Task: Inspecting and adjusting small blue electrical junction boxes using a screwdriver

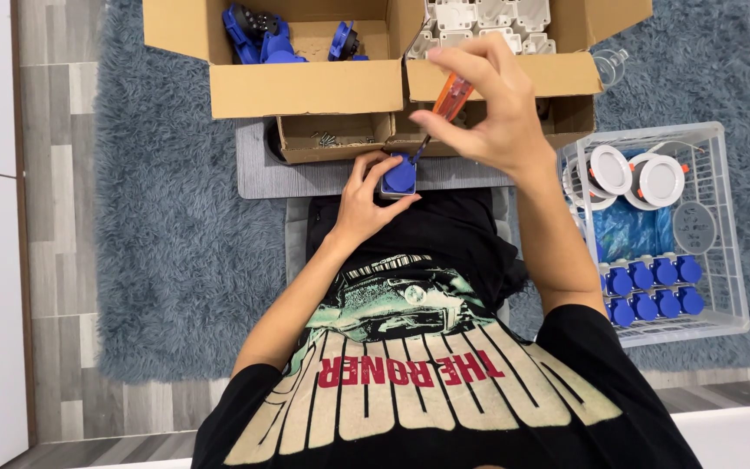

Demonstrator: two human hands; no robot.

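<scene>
1. A small blue socket part [399, 175] sits at the near edge of a grey mat [305, 178], just ahead of the person's lap.
2. The left hand [366, 201] wraps around it from below, fingers curled along its left side and thumb pressed against its right, holding it in place.
3. The right hand [488, 104] hovers above and to the right, fingertips pinched on the orange handle of a screwdriver [446, 108] whose dark shaft slants down and left, the tip meeting the top of the socket part.
4. Just beyond the tip stands a low cardboard tray [333, 137] with a few small screws inside; its front wall lies close to the socket part, leaving little room ahead.
5. Behind the tray, a large open carton [305, 87] holds more blue parts on the left and white housings on the right.
6. To the right, well apart from the hands, a white wire basket [722, 226] carries round white fittings, a blue bag and rows of blue caps.
7. A shaggy blue-grey rug [175, 243] spreads out on the left, with open space beside the left forearm.
</scene>
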